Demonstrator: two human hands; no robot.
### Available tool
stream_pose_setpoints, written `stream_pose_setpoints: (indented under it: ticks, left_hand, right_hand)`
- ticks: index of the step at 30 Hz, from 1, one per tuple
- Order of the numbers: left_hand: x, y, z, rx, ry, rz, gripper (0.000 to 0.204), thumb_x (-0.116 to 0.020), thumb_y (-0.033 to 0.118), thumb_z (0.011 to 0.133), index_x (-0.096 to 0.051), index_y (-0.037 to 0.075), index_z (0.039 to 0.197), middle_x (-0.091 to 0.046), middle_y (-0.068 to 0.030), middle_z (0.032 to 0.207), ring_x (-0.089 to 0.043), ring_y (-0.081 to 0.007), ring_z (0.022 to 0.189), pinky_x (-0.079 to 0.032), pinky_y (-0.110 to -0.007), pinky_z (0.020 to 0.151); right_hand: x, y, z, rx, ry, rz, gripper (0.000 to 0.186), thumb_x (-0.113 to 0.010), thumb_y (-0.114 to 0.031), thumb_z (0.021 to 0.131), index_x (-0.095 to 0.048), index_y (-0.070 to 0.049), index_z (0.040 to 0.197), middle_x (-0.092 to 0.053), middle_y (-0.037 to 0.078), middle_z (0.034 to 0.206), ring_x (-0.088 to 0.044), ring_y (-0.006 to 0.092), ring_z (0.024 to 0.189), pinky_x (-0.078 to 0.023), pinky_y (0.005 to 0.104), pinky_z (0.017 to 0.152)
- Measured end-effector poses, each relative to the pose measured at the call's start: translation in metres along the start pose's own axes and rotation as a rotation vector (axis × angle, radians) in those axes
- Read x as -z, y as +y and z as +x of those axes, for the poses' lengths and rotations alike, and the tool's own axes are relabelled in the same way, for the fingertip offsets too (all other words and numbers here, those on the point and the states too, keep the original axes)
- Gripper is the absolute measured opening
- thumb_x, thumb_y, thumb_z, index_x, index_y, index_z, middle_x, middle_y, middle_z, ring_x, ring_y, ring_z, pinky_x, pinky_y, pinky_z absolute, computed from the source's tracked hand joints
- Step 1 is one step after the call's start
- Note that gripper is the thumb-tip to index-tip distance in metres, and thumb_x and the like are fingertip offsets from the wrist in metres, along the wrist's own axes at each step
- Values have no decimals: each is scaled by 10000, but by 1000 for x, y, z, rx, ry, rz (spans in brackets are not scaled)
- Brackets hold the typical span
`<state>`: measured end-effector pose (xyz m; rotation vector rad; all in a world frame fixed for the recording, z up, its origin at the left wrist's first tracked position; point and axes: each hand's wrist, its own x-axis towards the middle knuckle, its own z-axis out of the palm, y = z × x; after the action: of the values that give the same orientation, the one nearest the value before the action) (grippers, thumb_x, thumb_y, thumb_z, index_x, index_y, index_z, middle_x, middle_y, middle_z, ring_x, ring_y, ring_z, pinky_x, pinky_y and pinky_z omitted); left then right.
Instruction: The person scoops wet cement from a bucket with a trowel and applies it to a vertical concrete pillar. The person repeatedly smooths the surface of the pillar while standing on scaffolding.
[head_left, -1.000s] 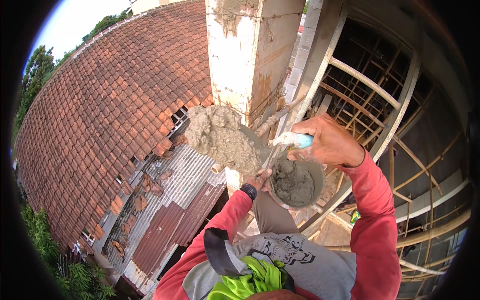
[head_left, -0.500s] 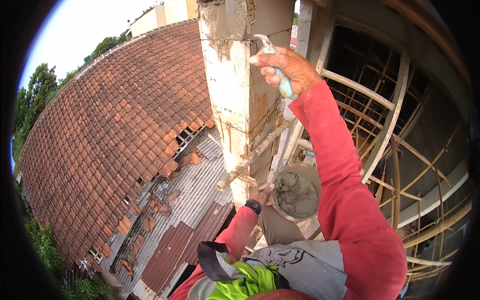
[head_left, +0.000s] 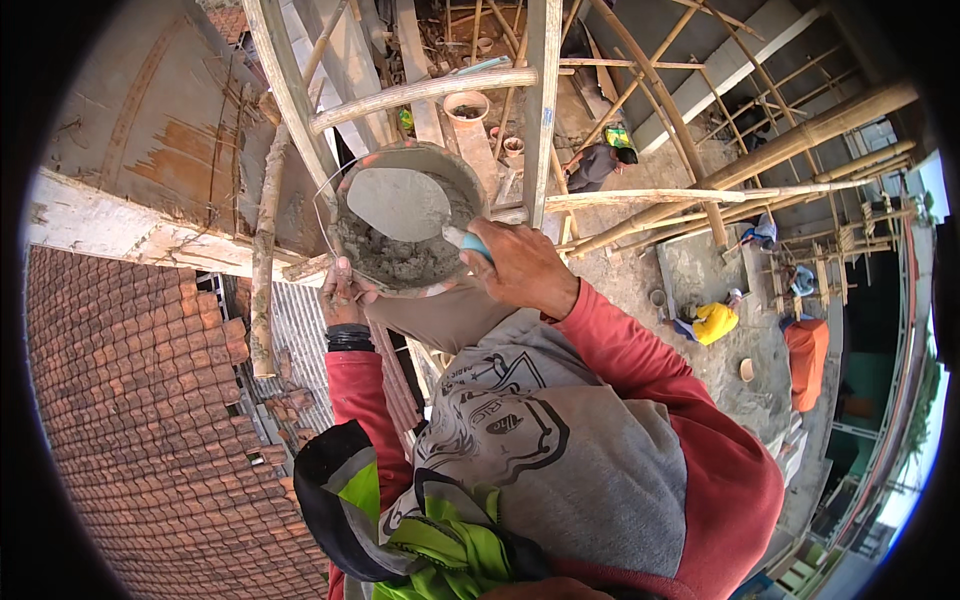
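Observation:
My right hand point(head_left: 525, 268) is closed around the pale blue handle of a trowel point(head_left: 398, 203). The trowel's broad, mortar-smeared blade lies over the bucket, against the wet grey mortar point(head_left: 400, 262). That mortar sits in a round bucket point(head_left: 468, 172) with a thin wire handle, just beyond my lap. At the bucket's near left edge, my left hand point(head_left: 345, 292) grips its side, with a dark band on the wrist. Some of the left fingers are hidden against the bucket.
A concrete column point(head_left: 120, 215) stands at the left beside a bamboo pole point(head_left: 265, 240). Tiled roofing point(head_left: 130, 380) slopes below. A wooden ladder point(head_left: 425, 90) rises past the bucket. Bamboo scaffolding point(head_left: 800, 205) spans the right. Far below, a person in yellow point(head_left: 712, 322) and others work.
My right hand has come down from the column to the bucket, bringing the trowel blade onto the mortar. The view has swung right and downward. My left hand stays at the bucket.

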<state>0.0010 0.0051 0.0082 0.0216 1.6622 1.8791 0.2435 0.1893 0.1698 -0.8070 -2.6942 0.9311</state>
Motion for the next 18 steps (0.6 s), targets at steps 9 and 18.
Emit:
stream_pose_setpoints:
  ticks: [9,18]
  left_hand:
    - [-5,4,-16,-85,7,-12,441,-751,441,978,-734,76,1225,-642,16,696,-638,-89,576,-498,-226,489]
    - [-12,11,-17,-105,-12,-15,454,-733,459,986,-725,76,1230,-627,26,699,-618,-77,594,-469,-207,521]
  right_hand:
    - [5,-8,110,151,-592,-638,301,-677,-203,808,-752,-7,1023,-778,175,1024,-760,367,969,-610,503,802]
    - [0,-36,145,651,-337,-1096,186,-612,-186,900,-757,-77,858,-712,126,886,-725,285,865,-531,440,731]
